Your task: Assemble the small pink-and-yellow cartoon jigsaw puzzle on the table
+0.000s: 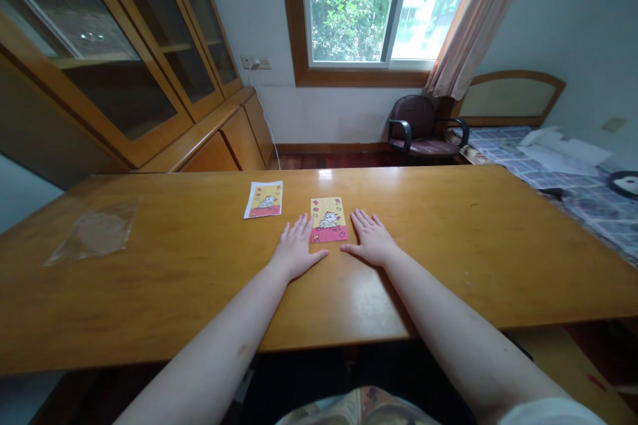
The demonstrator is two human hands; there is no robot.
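A small yellow and pink picture card with a cartoon animal (328,219) lies flat on the wooden table (448,246). My left hand (296,249) rests palm down just left of it, fingers spread, thumb pointing toward the card's lower corner. My right hand (369,239) lies flat just right of it, fingers spread too. Neither hand holds anything. A second, similar picture sheet with a white border (264,199) lies a little further back and to the left.
A clear plastic bag (94,231) lies on the table's left part. A glass-door wooden cabinet (124,66) stands at the left. Behind the table are a dark armchair (423,126), a window (379,6) and a bed (563,172) at the right.
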